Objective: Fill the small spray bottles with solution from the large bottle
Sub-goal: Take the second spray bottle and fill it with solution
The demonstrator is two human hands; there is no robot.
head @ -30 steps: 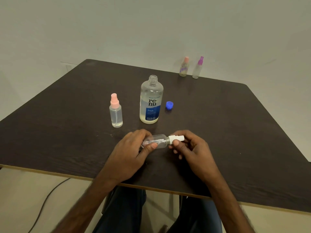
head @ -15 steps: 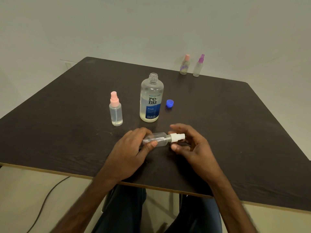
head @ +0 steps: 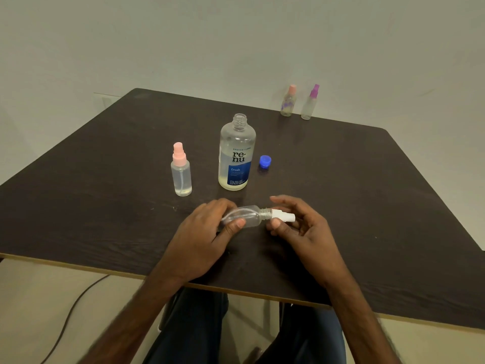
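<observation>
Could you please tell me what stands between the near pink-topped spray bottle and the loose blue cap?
In the head view, the open large bottle stands upright between the pink-topped spray bottle and the blue cap, touching neither.

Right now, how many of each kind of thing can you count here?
Small spray bottles: 4 (near pink-topped bottle, white-topped bottle being held, far pink-topped bottle, purple-topped bottle)
Large bottle: 1
Blue cap: 1
Total: 6
</observation>
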